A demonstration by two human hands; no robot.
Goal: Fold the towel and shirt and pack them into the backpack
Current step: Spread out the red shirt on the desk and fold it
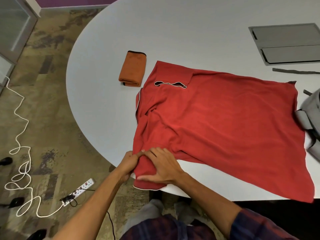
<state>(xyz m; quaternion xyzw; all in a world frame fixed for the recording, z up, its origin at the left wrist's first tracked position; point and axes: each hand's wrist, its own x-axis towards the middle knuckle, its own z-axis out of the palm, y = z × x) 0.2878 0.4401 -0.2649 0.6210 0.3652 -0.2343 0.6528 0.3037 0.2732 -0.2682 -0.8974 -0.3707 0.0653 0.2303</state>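
At the lower centre of the frame, both hands meet on the near sleeve of the red polo shirt (216,122), which lies spread on the pale grey oval table (173,32). Left hand (129,163) curls its fingers under and round the sleeve's edge at the table rim; right hand (164,168) lies over the cloth, fingers mostly straight and pressing, thumb out toward the lower left. Whether the right hand pinches any fabric, cannot tell. Shirt's long axis runs from the collar at centre left to the hem at far right; its bulk lies up and to the right of the hands. Judgement: sleeve is being turned inward over the body, so the fold must travel up-frame, away from the person. Right hand is nearer the shirt's middle. Folded orange towel (133,69) sits just beside the collar, upper left of the shirt, apart from it, its fold apparently done. Grey fabric backpack (311,115) shows only partly at the right edge, near the hem; opening not visible.
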